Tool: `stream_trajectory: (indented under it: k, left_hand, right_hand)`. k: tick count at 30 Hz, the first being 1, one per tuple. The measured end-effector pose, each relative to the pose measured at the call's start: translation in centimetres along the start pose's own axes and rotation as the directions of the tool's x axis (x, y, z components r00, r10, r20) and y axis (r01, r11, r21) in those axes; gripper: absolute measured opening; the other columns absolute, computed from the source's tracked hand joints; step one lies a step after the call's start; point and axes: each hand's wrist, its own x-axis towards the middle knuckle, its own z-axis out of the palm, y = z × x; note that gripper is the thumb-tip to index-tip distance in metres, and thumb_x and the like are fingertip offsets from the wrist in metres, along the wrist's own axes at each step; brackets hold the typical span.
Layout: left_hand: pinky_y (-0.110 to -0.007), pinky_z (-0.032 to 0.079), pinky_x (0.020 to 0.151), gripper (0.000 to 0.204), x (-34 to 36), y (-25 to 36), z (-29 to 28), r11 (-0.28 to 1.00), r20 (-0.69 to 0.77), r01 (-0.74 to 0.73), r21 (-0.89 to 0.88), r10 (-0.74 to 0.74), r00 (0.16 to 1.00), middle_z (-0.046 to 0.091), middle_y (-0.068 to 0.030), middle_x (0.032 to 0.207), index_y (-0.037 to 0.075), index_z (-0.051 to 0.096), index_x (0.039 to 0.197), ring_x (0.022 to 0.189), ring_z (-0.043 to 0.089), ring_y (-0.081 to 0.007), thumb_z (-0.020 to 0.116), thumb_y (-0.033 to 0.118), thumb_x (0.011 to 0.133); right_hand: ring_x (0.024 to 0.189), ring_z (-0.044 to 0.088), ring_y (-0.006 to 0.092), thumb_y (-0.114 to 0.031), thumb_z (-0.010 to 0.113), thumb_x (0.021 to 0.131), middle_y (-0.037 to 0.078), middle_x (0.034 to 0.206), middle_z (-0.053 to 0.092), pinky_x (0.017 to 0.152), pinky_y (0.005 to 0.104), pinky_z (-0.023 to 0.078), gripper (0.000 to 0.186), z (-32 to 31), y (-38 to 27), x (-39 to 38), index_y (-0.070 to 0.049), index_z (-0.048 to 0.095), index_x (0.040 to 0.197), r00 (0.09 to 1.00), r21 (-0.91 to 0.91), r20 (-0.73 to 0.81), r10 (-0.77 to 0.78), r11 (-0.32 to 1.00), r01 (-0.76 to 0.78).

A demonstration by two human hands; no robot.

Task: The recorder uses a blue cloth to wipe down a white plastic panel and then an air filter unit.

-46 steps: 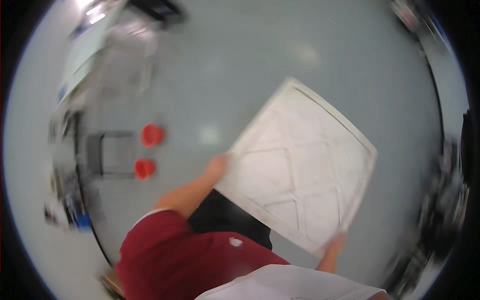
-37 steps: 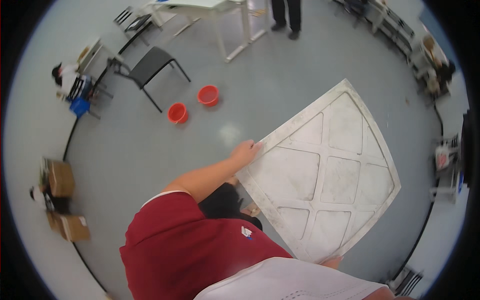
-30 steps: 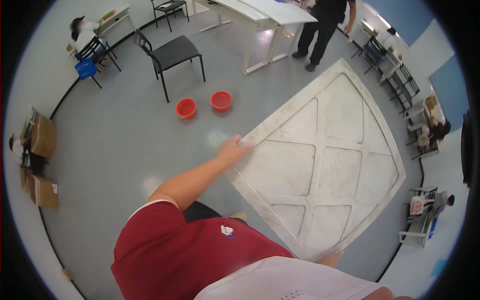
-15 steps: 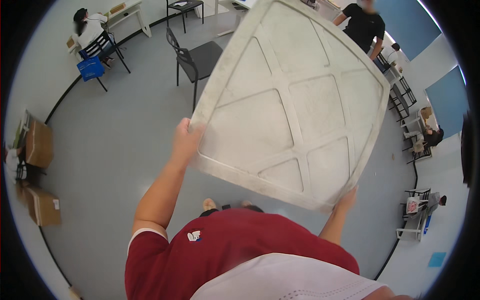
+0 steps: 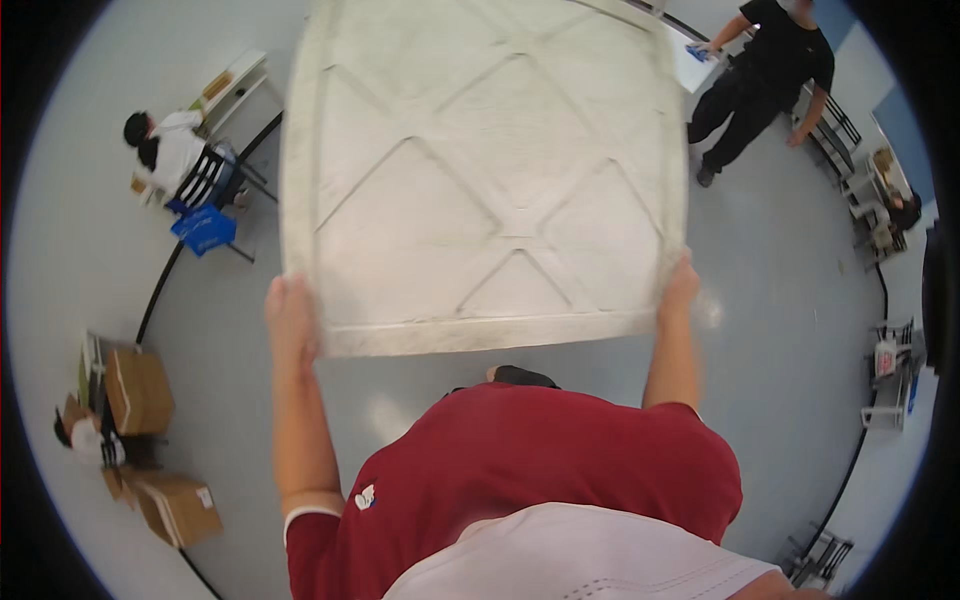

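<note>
A large off-white rigid panel (image 5: 570, 270) with a raised rim and crossing diagonal ribs is held up in front of me. Its far end runs past the top of the picture. My left hand (image 5: 292, 315) grips the panel's left edge close to the near corner. On the opposite edge, my right hand (image 5: 679, 287) has hold of it, a little above the near right corner. The fingers of both hands are partly hidden at the edges, and the panel is slightly blurred.
Ahead to the right stands a person in black (image 5: 775, 70) beside a white table (image 5: 695, 68). At the left a seated person (image 5: 180, 150) works at a desk, a blue bag (image 5: 205, 230) behind. Cardboard boxes (image 5: 140, 390) line the left wall. More desks with seated people (image 5: 903, 212) stand along the right.
The panel has swung from a slant toward the right to nearly square in front of me, moving left. Both hands keep their grip. The surroundings have shifted, and the grey chair is out of sight.
</note>
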Motion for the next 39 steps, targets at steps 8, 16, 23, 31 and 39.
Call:
stream_trajectory:
  k: [8,16,23,31,39]
  left_hand:
    - [-0.032,0.038,0.091,0.041,16.9,-4.1,-11.7,0.946,-0.013,0.096,-0.309,-0.105,0.994,0.052,-0.0119,0.115,-0.003,0.047,0.119,0.105,0.049,-0.0198,0.042,0.028,0.093]
    - [-0.034,0.036,0.095,0.045,33.9,-2.5,-17.4,0.979,-0.021,0.055,-0.197,-0.060,0.998,0.048,-0.0143,0.124,-0.007,0.041,0.123,0.112,0.047,-0.0239,0.038,0.028,0.094]
    - [-0.034,0.031,0.100,0.050,37.9,-8.3,-16.0,0.944,0.109,-0.041,-0.327,0.080,0.991,0.042,-0.0160,0.130,-0.007,0.038,0.126,0.118,0.042,-0.0251,0.039,0.031,0.094]
    - [-0.036,0.027,0.104,0.053,35.5,-5.9,-20.5,0.976,0.160,-0.036,-0.213,0.071,0.984,0.035,-0.0169,0.136,-0.007,0.031,0.131,0.124,0.036,-0.0262,0.035,0.032,0.095]
    - [-0.036,0.023,0.105,0.058,43.0,-1.5,-21.3,0.971,0.330,0.033,-0.237,0.049,0.943,0.033,-0.0128,0.139,-0.001,0.029,0.135,0.126,0.034,-0.0242,0.033,0.040,0.095]
  right_hand:
    - [0.063,0.046,0.0355,-0.050,0.039,0.088,0.024,0.067,0.053,0.064,0.0431,0.038,0.060,23.6,-12.1,-4.0,0.006,0.056,0.073,0.988,0.190,0.146,0.039,0.979,-0.067]
    - [0.080,0.056,0.0378,-0.054,0.036,0.086,0.020,0.079,0.060,0.071,0.0426,0.041,0.060,33.7,-24.2,-8.7,0.000,0.060,0.078,0.973,0.003,0.182,0.143,0.989,-0.146]
    - [0.081,0.057,0.0364,-0.053,0.038,0.085,0.019,0.081,0.061,0.072,0.0438,0.042,0.056,35.3,-20.5,-12.8,-0.002,0.061,0.080,0.994,0.095,0.035,0.106,0.990,-0.109]
    - [0.082,0.058,0.0362,-0.055,0.039,0.084,0.019,0.083,0.062,0.071,0.0439,0.043,0.058,30.9,-19.6,-19.4,-0.002,0.062,0.079,0.981,0.171,0.041,0.187,0.967,-0.191]
    - [0.083,0.057,0.0391,-0.056,0.040,0.083,0.020,0.084,0.062,0.072,0.0450,0.043,0.059,30.1,-25.3,-20.6,-0.001,0.062,0.079,0.965,0.104,-0.018,0.260,0.961,-0.257]
